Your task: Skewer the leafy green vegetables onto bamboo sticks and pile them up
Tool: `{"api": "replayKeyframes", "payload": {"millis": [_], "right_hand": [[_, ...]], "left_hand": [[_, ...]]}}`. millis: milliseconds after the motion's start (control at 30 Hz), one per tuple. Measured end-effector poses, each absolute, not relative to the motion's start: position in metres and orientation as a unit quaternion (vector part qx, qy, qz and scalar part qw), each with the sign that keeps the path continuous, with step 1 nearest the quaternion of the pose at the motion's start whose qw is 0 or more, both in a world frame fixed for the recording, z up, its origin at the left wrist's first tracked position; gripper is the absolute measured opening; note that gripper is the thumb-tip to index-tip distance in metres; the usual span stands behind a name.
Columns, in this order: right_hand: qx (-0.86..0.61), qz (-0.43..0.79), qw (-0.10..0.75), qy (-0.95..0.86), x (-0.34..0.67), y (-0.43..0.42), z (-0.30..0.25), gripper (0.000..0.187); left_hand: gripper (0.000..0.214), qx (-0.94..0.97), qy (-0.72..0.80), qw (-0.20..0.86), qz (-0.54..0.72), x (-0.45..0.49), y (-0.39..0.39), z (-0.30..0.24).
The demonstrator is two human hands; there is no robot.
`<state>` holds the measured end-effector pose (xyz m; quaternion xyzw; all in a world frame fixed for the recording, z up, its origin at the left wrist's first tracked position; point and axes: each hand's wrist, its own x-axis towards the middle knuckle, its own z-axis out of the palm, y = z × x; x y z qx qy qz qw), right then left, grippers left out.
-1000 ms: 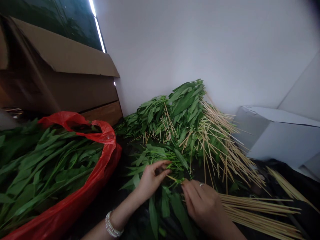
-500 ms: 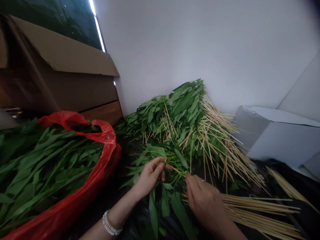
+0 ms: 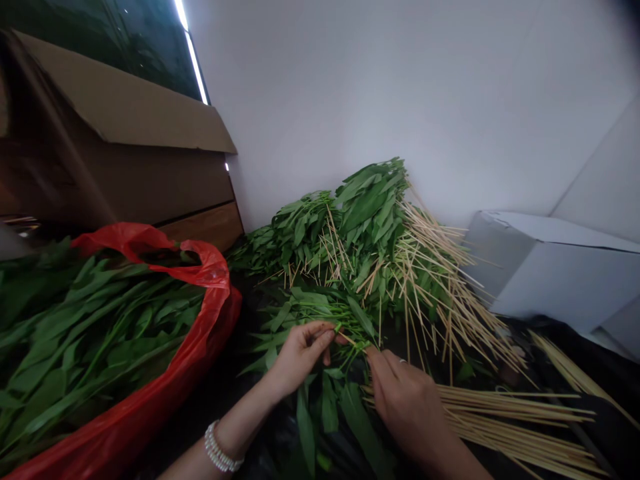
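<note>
My left hand [image 3: 300, 353] pinches the stems of a small bunch of green leafy vegetable [image 3: 320, 313] lying on the dark surface in front of me. My right hand [image 3: 407, 407], with a ring on one finger, is closed with its fingertips on a thin bamboo skewer [image 3: 353, 341] that pokes into the same stems. Both hands meet at the bunch, low in the middle of the view. Behind them rises a heap of skewered greens [image 3: 370, 233] with many stick ends pointing right.
A red plastic bag [image 3: 200, 333] full of loose greens lies at the left. Loose bamboo skewers [image 3: 520, 420] lie at the lower right. A cardboard box [image 3: 125, 133] stands at the back left, a white box [image 3: 550, 267] at the right, a white wall behind.
My left hand has shifted its pinch slightly up along the stems. My right hand has moved a little forward with the skewer. The rest is unchanged.
</note>
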<state>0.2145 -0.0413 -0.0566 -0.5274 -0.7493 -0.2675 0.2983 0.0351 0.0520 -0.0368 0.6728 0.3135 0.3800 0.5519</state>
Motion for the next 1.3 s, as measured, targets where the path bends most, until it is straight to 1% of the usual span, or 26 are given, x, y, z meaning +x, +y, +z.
{"api": "replayKeyframes", "payload": {"millis": [167,667,1067,1167,1300], "right_hand": [[-0.531,-0.263,0.296,-0.749,0.214,-0.041,-0.058,0.027],[-0.534,-0.269,0.288,-0.748,0.215,-0.041,-0.063,0.028],[-0.512,-0.258,0.306,-0.760,0.211,-0.042,-0.062,0.031],[-0.516,-0.253,0.308,-0.759,0.210,-0.042,-0.062,0.031],[-0.517,-0.251,0.306,-0.759,0.210,-0.042,-0.065,0.031]], "left_hand": [[0.032,0.669,0.309,0.557,0.383,0.035,0.052,-0.037],[0.036,0.623,0.338,0.581,0.399,0.034,0.055,-0.041],[0.029,0.543,0.294,0.697,0.363,0.033,0.056,-0.047],[0.029,0.538,0.292,0.711,0.346,0.034,0.056,-0.047],[0.028,0.556,0.298,0.699,0.336,0.034,0.057,-0.048]]}}
